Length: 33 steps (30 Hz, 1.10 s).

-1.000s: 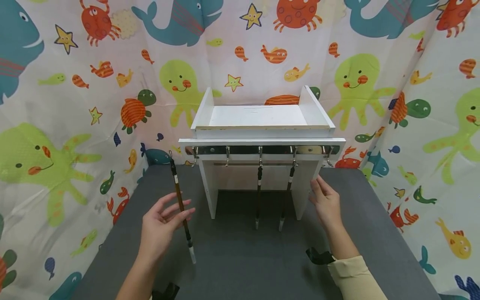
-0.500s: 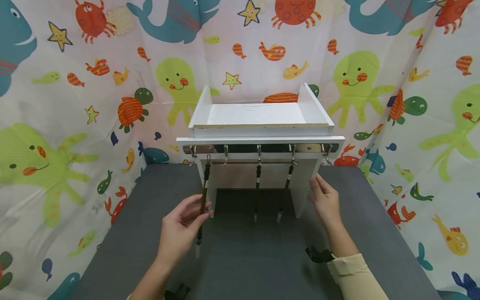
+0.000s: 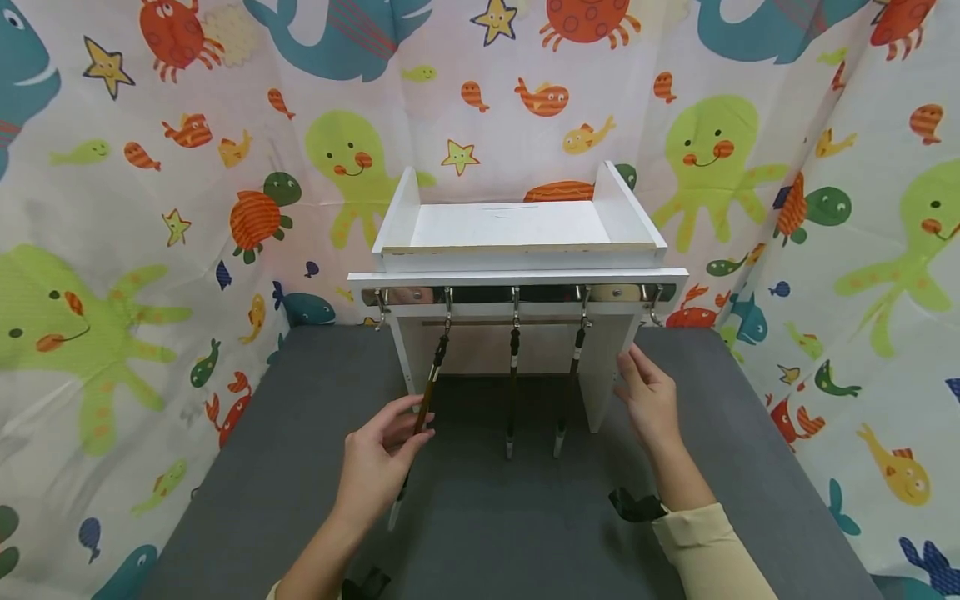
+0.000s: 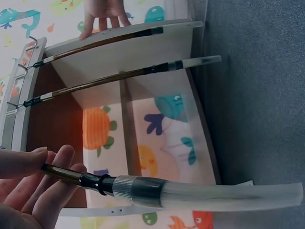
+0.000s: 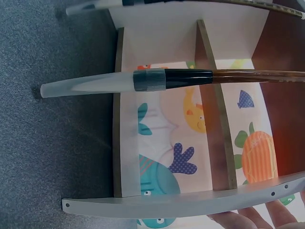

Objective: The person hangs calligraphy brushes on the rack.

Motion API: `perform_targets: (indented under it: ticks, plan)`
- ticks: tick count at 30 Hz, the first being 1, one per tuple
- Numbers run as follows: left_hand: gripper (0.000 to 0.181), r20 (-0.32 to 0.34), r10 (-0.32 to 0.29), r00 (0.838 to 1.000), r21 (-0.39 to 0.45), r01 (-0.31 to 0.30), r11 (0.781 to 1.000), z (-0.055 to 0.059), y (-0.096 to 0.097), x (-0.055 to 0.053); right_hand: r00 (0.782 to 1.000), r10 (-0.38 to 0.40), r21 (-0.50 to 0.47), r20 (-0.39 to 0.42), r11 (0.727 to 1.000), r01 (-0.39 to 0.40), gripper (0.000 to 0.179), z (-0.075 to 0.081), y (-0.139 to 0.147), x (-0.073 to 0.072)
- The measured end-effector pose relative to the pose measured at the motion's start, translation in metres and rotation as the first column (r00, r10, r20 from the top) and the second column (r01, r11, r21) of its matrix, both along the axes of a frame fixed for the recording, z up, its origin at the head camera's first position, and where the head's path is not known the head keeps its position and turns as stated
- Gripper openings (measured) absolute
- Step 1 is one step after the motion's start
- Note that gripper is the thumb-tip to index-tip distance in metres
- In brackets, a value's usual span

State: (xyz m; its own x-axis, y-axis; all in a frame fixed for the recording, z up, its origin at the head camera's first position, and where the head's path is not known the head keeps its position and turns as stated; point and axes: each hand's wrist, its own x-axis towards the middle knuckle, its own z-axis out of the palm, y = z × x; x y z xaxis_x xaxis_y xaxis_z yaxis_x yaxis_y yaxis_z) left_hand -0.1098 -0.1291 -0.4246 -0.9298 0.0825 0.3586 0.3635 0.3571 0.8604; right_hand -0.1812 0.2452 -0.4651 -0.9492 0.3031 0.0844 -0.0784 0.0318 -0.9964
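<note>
My left hand (image 3: 382, 454) pinches a calligraphy brush (image 3: 429, 392) by its brown shaft, thumb on one side and fingers on the other. The brush slants, top toward the rack; its cord loop meets the second hook (image 3: 448, 307) from the left. In the left wrist view its clear-capped tip (image 4: 228, 195) points away from the hand. Two similar brushes, a middle one (image 3: 513, 375) and a right one (image 3: 574, 367), hang from hooks further right. My right hand (image 3: 651, 404) rests its fairly straight fingers against the outside of the white shelf's right side panel (image 3: 611, 367).
The white shelf (image 3: 517, 260) stands on a grey surface (image 3: 510, 533), with a metal hook strip (image 3: 480, 295) along its front. The leftmost hook (image 3: 381, 307) and rightmost hook (image 3: 655, 307) carry nothing. A sea-animal printed curtain (image 3: 480, 83) surrounds the back and sides.
My left hand has carried the brush rightward, from left of the shelf to the second hook, and the brush's tilt has reversed. My right hand stays at the side panel.
</note>
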Motion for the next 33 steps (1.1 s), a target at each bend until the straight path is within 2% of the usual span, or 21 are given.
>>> perform_targets:
  ticks: [8,22,27,33]
  plan:
    - [0.051,0.000,0.025,1.000,-0.026,-0.025,0.999,0.001,0.003,-0.002,1.000,0.006,-0.018,-0.023,1.000,-0.006,0.062,0.000,0.000,0.000]
    - [0.051,-0.005,0.047,0.999,-0.044,-0.047,0.998,0.001,0.005,-0.007,1.000,0.009,-0.023,-0.009,1.000,-0.009,0.066,0.001,0.000,-0.002]
    - [0.051,-0.024,0.044,0.999,-0.043,-0.045,0.998,-0.008,0.007,-0.015,1.000,0.011,-0.032,-0.009,0.999,-0.011,0.066,0.001,0.000,-0.002]
    - [0.048,-0.127,0.002,0.992,0.037,0.003,0.999,-0.026,0.018,-0.030,1.000,0.008,-0.043,0.007,0.999,-0.007,0.062,0.000,0.001,-0.001]
